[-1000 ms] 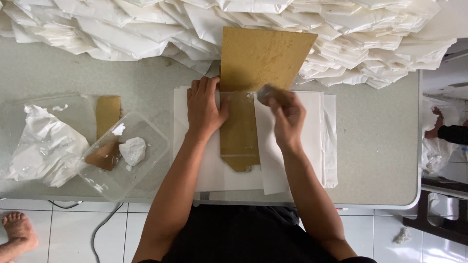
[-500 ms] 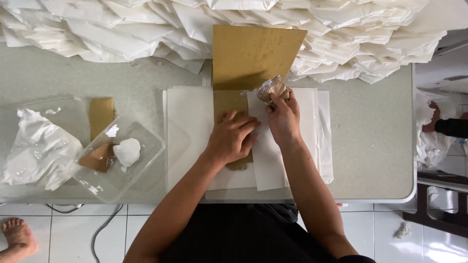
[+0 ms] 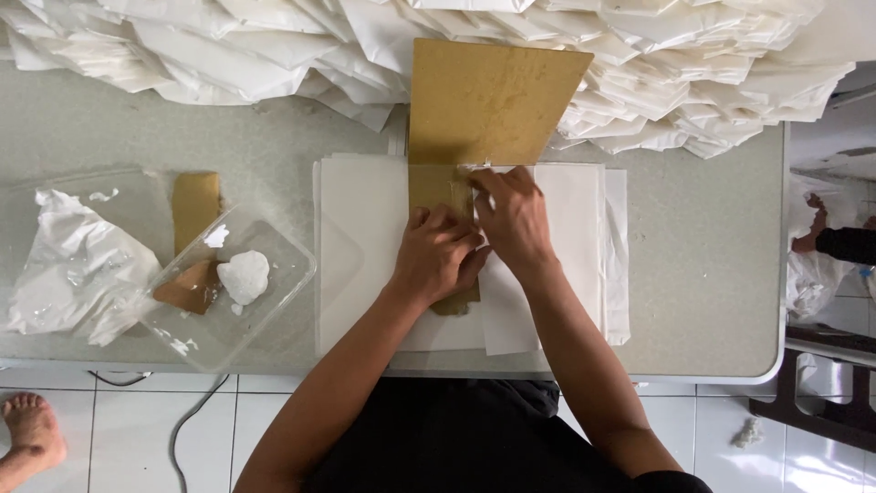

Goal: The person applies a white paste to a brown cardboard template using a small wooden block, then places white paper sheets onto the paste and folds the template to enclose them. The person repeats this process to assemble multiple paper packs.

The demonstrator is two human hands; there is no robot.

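A stack of white paper sheets (image 3: pixel 365 228) lies on the grey table in front of me. A brown cardboard template (image 3: pixel 488 100) stands tilted up at its far end, with a narrow brown strip (image 3: pixel 429 187) running down the middle of the paper. My left hand (image 3: pixel 438 256) presses flat on that strip. My right hand (image 3: pixel 514 215) lies just beside it, fingertips pinching the edge of a folded white paper flap (image 3: pixel 566 246) near the strip's top. The two hands touch each other.
A large heap of folded white paper (image 3: pixel 228 46) fills the table's far side. At left sit a clear plastic tray (image 3: pixel 283 283) with a white lump and brown scraper, and a crumpled plastic bag (image 3: pixel 73 265). A bare foot (image 3: pixel 32 429) shows on the tiled floor.
My left hand slid down from the top of the strip to its middle. My right hand moved left over the flap, closing up beside the left hand.
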